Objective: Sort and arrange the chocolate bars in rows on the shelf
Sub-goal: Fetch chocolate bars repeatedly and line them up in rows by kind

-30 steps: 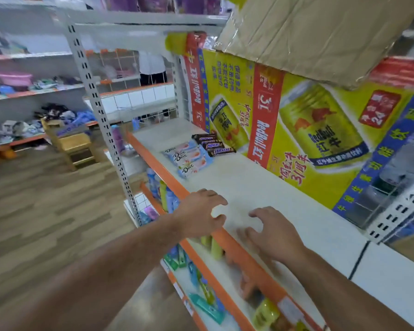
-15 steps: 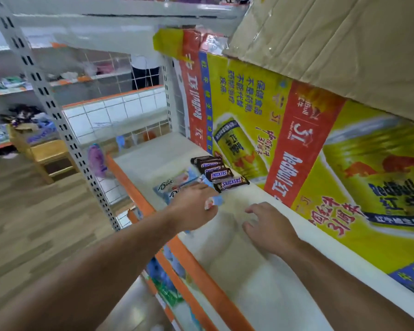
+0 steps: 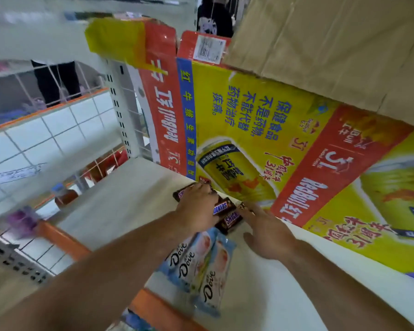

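In the head view the left hand (image 3: 197, 206) lies palm down over the far end of the Snickers bars (image 3: 226, 212), which sit in a loose, slanted bunch at the back of the white shelf (image 3: 120, 201), just beside the Red Bull carton (image 3: 249, 130); whether its fingers are gripping a bar or only pressing on the bunch I cannot tell. The right hand (image 3: 269, 231) is spread flat on the shelf, straight fingers touching the right ends of the bars, thumb held wide. The Dove bars (image 3: 201, 266) lie overlapped on the near side, under the left forearm, their near ends reaching the orange front lip (image 3: 65, 237). The likeliest slip is that forearm dragging across the glossy Dove wrappers and sweeping one over the lip to the floor. Squeezing the Snickers from both ends could also buckle the bunch, so that bars ride up over each other or jam crooked against the carton instead of forming a row
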Action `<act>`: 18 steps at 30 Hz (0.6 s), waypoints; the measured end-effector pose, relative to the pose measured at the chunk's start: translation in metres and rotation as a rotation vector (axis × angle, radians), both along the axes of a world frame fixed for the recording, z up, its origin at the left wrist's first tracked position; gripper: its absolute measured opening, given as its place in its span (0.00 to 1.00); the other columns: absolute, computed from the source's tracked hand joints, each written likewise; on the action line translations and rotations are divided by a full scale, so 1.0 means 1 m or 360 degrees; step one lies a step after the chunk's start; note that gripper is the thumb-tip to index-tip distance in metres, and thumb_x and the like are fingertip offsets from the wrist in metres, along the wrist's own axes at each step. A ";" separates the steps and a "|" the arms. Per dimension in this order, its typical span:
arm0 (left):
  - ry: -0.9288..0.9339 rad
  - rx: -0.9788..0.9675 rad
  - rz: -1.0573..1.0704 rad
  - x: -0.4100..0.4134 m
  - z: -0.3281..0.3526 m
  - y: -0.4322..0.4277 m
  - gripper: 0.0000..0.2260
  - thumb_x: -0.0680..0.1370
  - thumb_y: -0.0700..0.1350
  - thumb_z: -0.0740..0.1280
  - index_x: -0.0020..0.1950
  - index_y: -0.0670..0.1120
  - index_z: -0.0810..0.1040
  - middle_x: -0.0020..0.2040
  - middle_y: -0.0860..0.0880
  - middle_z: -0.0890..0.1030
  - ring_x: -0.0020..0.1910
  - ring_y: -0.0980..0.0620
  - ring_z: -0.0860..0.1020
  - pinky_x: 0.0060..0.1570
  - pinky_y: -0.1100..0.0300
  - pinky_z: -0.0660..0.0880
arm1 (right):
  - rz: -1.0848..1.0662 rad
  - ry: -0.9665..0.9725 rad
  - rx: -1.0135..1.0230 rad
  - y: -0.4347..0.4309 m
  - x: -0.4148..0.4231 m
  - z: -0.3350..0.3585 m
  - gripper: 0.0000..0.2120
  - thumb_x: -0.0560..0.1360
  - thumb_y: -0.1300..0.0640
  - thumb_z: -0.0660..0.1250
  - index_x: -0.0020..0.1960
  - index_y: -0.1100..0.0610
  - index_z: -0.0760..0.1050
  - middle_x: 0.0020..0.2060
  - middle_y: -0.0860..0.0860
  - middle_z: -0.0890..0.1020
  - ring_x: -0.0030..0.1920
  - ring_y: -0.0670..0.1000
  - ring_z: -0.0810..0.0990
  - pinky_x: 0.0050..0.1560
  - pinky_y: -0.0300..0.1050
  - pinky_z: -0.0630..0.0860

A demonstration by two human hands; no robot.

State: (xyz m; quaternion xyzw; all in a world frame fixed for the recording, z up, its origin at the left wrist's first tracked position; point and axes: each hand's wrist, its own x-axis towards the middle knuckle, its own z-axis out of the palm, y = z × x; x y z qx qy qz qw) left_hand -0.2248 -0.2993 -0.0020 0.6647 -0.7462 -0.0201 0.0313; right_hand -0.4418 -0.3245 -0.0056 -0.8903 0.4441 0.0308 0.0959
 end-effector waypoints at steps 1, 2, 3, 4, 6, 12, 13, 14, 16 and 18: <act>0.0030 0.0003 -0.0070 0.001 0.000 -0.004 0.23 0.72 0.59 0.68 0.62 0.49 0.76 0.57 0.46 0.73 0.61 0.46 0.67 0.60 0.50 0.67 | -0.0020 -0.0010 -0.0004 0.000 0.000 0.001 0.31 0.74 0.50 0.64 0.75 0.47 0.60 0.75 0.49 0.59 0.67 0.58 0.69 0.60 0.50 0.74; 0.0062 0.0007 -0.0134 0.001 -0.001 -0.009 0.23 0.71 0.59 0.69 0.62 0.50 0.76 0.57 0.47 0.73 0.61 0.46 0.67 0.60 0.50 0.66 | -0.0044 -0.0019 -0.0018 0.000 -0.001 0.003 0.29 0.73 0.50 0.65 0.72 0.48 0.63 0.72 0.49 0.65 0.65 0.57 0.72 0.58 0.49 0.75; 0.0088 0.0017 -0.0187 0.000 0.000 -0.013 0.21 0.71 0.58 0.69 0.62 0.52 0.76 0.56 0.47 0.73 0.60 0.46 0.67 0.59 0.50 0.66 | -0.0079 -0.0014 -0.0033 0.001 -0.003 0.005 0.26 0.72 0.50 0.66 0.69 0.49 0.66 0.67 0.49 0.70 0.62 0.55 0.74 0.55 0.48 0.75; 0.0107 0.0029 -0.0235 -0.002 0.001 -0.017 0.20 0.71 0.58 0.69 0.60 0.53 0.76 0.55 0.49 0.74 0.60 0.47 0.67 0.58 0.50 0.65 | -0.0120 0.0006 -0.0040 0.003 -0.005 0.007 0.23 0.72 0.50 0.66 0.66 0.48 0.68 0.62 0.49 0.74 0.59 0.55 0.76 0.52 0.47 0.76; 0.0161 0.0066 -0.0305 -0.007 0.001 -0.023 0.18 0.70 0.56 0.70 0.58 0.55 0.77 0.54 0.51 0.76 0.59 0.48 0.69 0.58 0.49 0.64 | -0.0205 0.0053 -0.0027 0.008 -0.010 0.010 0.17 0.71 0.50 0.67 0.58 0.48 0.70 0.53 0.48 0.77 0.54 0.54 0.78 0.47 0.46 0.75; 0.0342 0.0137 -0.0345 -0.027 0.001 -0.035 0.15 0.67 0.55 0.74 0.50 0.52 0.81 0.49 0.50 0.80 0.50 0.49 0.77 0.51 0.54 0.74 | -0.0346 0.0214 0.0113 0.031 -0.039 0.017 0.16 0.71 0.44 0.68 0.56 0.47 0.73 0.50 0.48 0.76 0.52 0.53 0.77 0.50 0.49 0.74; 0.0371 0.0149 -0.0362 -0.031 0.002 -0.036 0.14 0.67 0.54 0.74 0.49 0.52 0.81 0.48 0.50 0.80 0.50 0.49 0.77 0.49 0.56 0.74 | -0.0374 0.0231 0.0114 0.036 -0.046 0.018 0.14 0.71 0.44 0.68 0.54 0.47 0.73 0.49 0.48 0.76 0.51 0.53 0.77 0.49 0.49 0.74; 0.0374 0.0140 -0.0400 -0.037 0.003 -0.036 0.13 0.66 0.54 0.74 0.49 0.52 0.81 0.48 0.51 0.80 0.50 0.49 0.77 0.47 0.58 0.72 | -0.0411 0.0243 0.0111 0.043 -0.054 0.018 0.13 0.70 0.44 0.67 0.52 0.47 0.74 0.48 0.48 0.76 0.50 0.53 0.77 0.48 0.49 0.74; 0.0378 0.0061 -0.0493 -0.050 0.006 -0.034 0.13 0.67 0.55 0.73 0.49 0.52 0.81 0.47 0.51 0.80 0.49 0.50 0.75 0.45 0.58 0.69 | -0.0485 0.0249 0.0103 0.056 -0.071 0.018 0.12 0.69 0.45 0.67 0.50 0.47 0.74 0.47 0.47 0.76 0.50 0.51 0.75 0.47 0.49 0.74; 0.0487 0.0007 -0.0550 -0.065 0.009 -0.030 0.14 0.67 0.55 0.74 0.49 0.52 0.81 0.46 0.50 0.78 0.48 0.50 0.75 0.45 0.57 0.69 | -0.0561 0.0240 0.0083 0.070 -0.089 0.018 0.11 0.69 0.46 0.66 0.49 0.47 0.73 0.46 0.46 0.75 0.50 0.50 0.73 0.46 0.49 0.73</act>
